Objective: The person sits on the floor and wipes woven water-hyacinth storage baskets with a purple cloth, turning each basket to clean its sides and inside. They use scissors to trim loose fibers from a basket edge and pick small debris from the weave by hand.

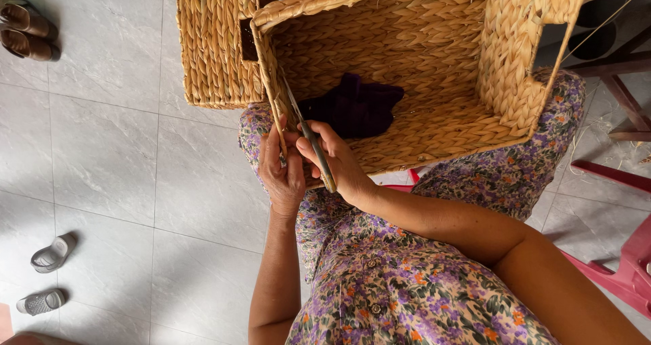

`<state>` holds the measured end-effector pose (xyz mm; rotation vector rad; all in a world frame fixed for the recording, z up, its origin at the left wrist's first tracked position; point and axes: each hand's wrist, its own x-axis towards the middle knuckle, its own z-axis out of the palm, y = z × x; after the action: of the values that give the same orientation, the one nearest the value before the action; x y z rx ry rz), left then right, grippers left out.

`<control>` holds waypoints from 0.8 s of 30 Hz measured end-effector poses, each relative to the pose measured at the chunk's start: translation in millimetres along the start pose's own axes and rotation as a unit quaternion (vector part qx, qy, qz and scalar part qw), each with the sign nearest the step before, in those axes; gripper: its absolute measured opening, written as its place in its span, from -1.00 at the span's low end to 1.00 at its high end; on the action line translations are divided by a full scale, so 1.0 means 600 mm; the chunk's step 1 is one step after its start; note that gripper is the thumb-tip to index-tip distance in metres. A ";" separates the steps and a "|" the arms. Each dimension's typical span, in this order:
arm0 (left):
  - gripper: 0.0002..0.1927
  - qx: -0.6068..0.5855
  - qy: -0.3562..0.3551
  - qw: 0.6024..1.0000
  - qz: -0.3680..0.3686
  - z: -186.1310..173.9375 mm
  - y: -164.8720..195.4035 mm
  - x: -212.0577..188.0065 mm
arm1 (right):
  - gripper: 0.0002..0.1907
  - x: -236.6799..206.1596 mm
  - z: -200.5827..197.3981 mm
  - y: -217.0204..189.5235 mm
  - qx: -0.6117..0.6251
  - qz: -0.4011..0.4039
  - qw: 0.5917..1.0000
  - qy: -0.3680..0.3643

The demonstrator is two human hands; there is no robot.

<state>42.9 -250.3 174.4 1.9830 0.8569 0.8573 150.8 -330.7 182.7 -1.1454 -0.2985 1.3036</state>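
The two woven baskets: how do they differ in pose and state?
The near basket lies tipped on the person's lap, open side facing the camera, a dark cloth inside; the far basket sits on the floor behind it, interior unseen. Both hands work the near basket's rim; nobody touches the far basket. Both share the same braided straw-coloured weave.

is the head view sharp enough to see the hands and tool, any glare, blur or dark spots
Head view: soft, even daylight, no harsh glare on the grey tile floor. The left hand, right hand and the metal tool are in focus without motion blur. The dark cloth inside the woven basket is too dark for detail. The basket looms large, stretched towards the frame's top edge.
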 end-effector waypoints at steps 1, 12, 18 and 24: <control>-0.47 -0.002 0.001 1.000 0.000 0.000 -0.001 0.000 | -0.27 0.000 0.002 0.000 0.003 -0.002 1.000 0.000; -0.44 -0.015 0.009 1.000 0.007 0.000 -0.001 -0.002 | -0.34 0.026 0.002 -0.003 0.022 -0.023 0.999 0.016; -0.43 -0.010 0.015 0.999 0.029 -0.001 0.007 0.000 | -0.35 0.036 -0.001 0.005 0.030 -0.038 0.998 0.029; -0.39 0.007 0.011 1.000 0.018 -0.003 0.007 0.001 | -0.33 0.024 -0.003 0.004 0.002 -0.031 0.999 0.010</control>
<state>42.8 -251.1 179.2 2.0091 0.8442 0.8965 155.0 -319.6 174.3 -1.1380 -0.3133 1.2374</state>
